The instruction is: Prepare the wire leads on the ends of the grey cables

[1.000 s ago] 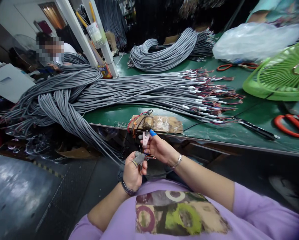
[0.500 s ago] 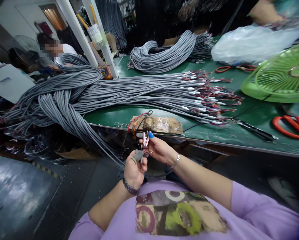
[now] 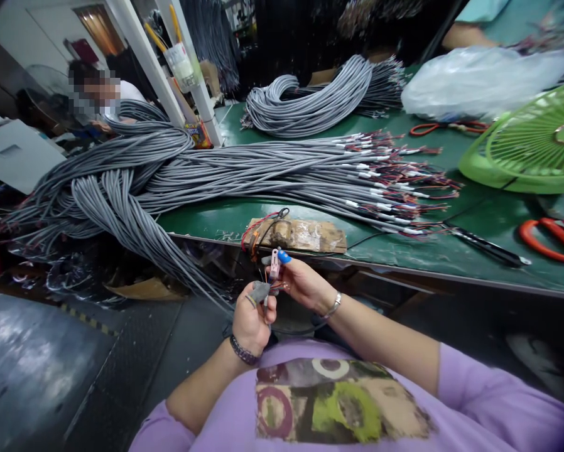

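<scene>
My left hand [image 3: 252, 320], with grey covers on its fingertips, pinches the thin loose wires [image 3: 276, 285] of a grey cable end in front of my body. Close against it, my right hand [image 3: 305, 282] has a blue cover on the thumb and holds a small pink clip [image 3: 274, 265], like a clothes peg, between thumb and fingers. The clip's lower end is beside the wires; whether it grips any is too small to tell. A wooden block [image 3: 314, 236] with red and black leads sits at the table edge just beyond my hands.
Long grey cables [image 3: 244, 164] with stripped ends cover the green table [image 3: 206, 220]. A coiled bundle [image 3: 310, 107] lies behind. At right are a green fan [image 3: 536, 138], orange-handled scissors [image 3: 546, 238], a black-handled tool [image 3: 489, 245] and a plastic bag [image 3: 480, 81]. Other people work nearby.
The pink clip has turned in my right hand and its spread arms now look pressed together. My left hand stays almost still. A person's arm at the upper right has shifted.
</scene>
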{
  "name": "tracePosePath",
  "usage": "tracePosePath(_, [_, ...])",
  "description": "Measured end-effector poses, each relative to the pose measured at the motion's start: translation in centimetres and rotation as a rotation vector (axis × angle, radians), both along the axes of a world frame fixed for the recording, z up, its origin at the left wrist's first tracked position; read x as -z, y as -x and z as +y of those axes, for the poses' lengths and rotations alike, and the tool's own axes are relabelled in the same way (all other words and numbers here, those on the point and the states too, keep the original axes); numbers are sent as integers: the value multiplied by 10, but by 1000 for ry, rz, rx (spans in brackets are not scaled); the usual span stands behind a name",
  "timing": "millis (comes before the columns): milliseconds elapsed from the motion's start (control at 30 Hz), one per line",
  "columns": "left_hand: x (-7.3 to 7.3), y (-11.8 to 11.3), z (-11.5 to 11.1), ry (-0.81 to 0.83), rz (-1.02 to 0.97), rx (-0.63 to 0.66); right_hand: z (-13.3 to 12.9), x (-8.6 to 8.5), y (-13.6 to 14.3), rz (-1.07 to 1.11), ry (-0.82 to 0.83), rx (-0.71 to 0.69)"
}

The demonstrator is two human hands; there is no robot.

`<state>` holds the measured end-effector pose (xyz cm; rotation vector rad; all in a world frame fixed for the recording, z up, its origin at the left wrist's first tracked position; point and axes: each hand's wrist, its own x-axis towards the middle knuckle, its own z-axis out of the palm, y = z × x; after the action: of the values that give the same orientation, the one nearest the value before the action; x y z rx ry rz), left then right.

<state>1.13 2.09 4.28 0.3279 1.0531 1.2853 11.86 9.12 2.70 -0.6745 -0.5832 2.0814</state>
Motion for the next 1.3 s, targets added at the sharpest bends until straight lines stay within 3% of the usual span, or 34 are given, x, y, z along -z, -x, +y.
tracePosePath(100, [0,0,0,-1,4,4,-2,-2,-2,-87,-59,34])
tracePosePath(267, [2,0,0,-3,50,12,-2,1,-5,-426,-281,250])
tracePosePath(333, [2,-1,0,-1,57,19,0,2,-5,-378,-272,193])
tracePosePath(433, [3,-1,1,0,55,18,3,3,-1,-167,-124,64])
tracePosePath(500, [5,-2,2,3,52,15,5,3,2,-82,-36,68])
tracePosePath(700, [9,-3,2,23,59,21,4,1,6,-38,39,135])
tracePosePath(833, [8,-3,-3,-8,86,37,1,2,0,-18,34,50])
tracePosePath(933, [7,-2,-9,-52,126,41,-2,3,-11,-30,56,-94])
tracePosePath(1067, [10,0,-15,-115,206,32,-11,0,-29,-107,-47,-342])
tracePosePath(1300, [15,0,-21,-186,328,80,-26,-17,-37,-417,-343,-225])
